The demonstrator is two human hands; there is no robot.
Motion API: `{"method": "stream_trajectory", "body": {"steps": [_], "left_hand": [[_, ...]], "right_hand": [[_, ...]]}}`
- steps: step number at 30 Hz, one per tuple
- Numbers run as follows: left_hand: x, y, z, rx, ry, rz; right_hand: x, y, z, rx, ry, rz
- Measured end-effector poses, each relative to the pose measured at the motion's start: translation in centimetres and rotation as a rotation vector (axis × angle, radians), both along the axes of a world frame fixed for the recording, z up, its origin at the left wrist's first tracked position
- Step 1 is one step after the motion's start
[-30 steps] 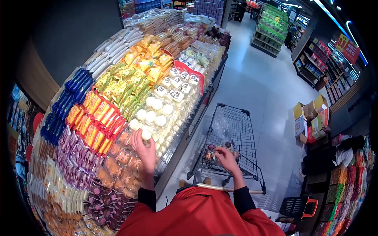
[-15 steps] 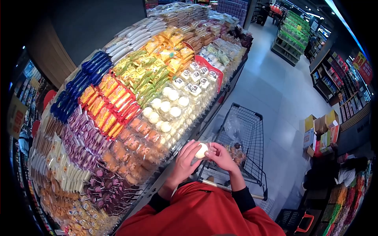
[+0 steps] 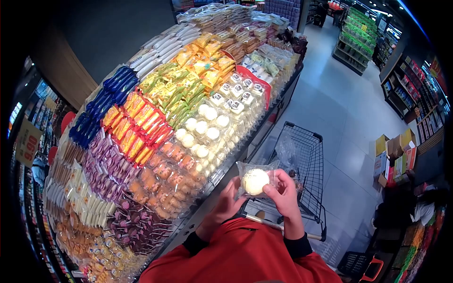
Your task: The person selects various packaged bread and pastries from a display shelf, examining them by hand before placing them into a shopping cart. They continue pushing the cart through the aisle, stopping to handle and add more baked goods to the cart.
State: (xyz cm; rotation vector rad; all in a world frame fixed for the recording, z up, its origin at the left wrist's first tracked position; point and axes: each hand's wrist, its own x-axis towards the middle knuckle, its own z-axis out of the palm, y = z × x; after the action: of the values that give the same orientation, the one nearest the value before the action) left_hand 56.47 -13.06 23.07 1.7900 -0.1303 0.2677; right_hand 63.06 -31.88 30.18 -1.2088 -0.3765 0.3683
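Head view, over a supermarket aisle: a person in a red jacket (image 3: 240, 257) holds a clear packet (image 3: 255, 181) up in both hands, just below the middle of the frame. The left hand (image 3: 226, 202) grips the packet from its 8 o'clock side, fingers curled onto the wrapper's edge. The right hand (image 3: 286, 192) pinches it from 3 o'clock, thumb on the front and fingers closed behind. Inside the wrapper sits one white round cake (image 3: 255, 180). The packet hangs above the near end of a black wire shopping cart (image 3: 309, 146), whose handle (image 3: 278, 227) crosses at the hands' 6 o'clock. From 9 to 12 o'clock of the packet spreads a sloping display table (image 3: 283, 96) packed with bagged snacks in coloured bands. A patch of similar white cake packets (image 3: 203, 126) lies at 11 o'clock, near the hands. Opened cardboard boxes (image 3: 394, 153) stand on the floor at 3 o'clock, well apart. A black basket (image 3: 356, 265) rests at 5 o'clock.
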Motion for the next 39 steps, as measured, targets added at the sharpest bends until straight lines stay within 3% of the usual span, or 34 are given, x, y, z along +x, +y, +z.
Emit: {"method": "stream_trajectory", "body": {"steps": [1,3,5,10,12,17,19,21,23,25,26,32,36,39], "left_hand": [[-0.1,-0.7,-0.6,-0.290,0.036,-0.049],[-0.4,-0.7,-0.4,-0.278,0.017,-0.011],[-0.4,-0.2,-1.1,0.082,0.073,-0.036],[0.0,0.1,-1.8,0.229,-0.076,-0.065],[-0.2,-0.2,-1.2,0.013,0.018,-0.060],[-0.8,0.8,-1.2,-0.077,0.065,-0.078],[-0.8,0.4,-1.1,-0.114,0.020,-0.086],[-0.3,-0.7,0.7,-0.273,-0.230,0.073],[0.1,-0.8,3.4,-0.335,-0.225,0.061],[0.4,0.4,4.2,0.061,-0.254,0.050],[0.9,0.4,4.2,0.112,-0.381,0.046],[1.2,0.8,4.2,0.194,-0.559,0.107],[0.9,0.9,4.6,0.225,-0.547,0.112],[0.4,0.7,4.8,0.239,-0.466,0.082]], "right_hand": [[-0.1,0.1,0.2,0.007,0.005,0.016],[-0.2,0.1,0.4,0.014,-0.008,-0.011],[-0.3,0.1,0.1,-0.002,-0.016,-0.020],[-0.5,-0.6,-0.1,0.003,-0.091,-0.027],[-0.6,-0.6,0.1,0.023,-0.060,-0.028],[-0.7,-0.7,0.0,0.033,-0.044,-0.121],[-0.5,-1.0,-0.6,-0.102,-0.232,-0.158],[-0.5,-1.5,0.3,-0.173,-0.223,-0.124],[0.2,-1.6,0.9,-0.239,-0.514,0.021],[0.8,-1.6,0.7,-0.260,-0.620,0.058],[0.8,-1.5,0.6,-0.278,-0.634,0.029],[0.4,-1.2,2.0,-0.352,-0.678,-0.103],[0.8,-1.1,0.4,-0.345,-0.760,-0.104],[0.4,-1.4,0.9,-0.370,-0.670,-0.095]]}}
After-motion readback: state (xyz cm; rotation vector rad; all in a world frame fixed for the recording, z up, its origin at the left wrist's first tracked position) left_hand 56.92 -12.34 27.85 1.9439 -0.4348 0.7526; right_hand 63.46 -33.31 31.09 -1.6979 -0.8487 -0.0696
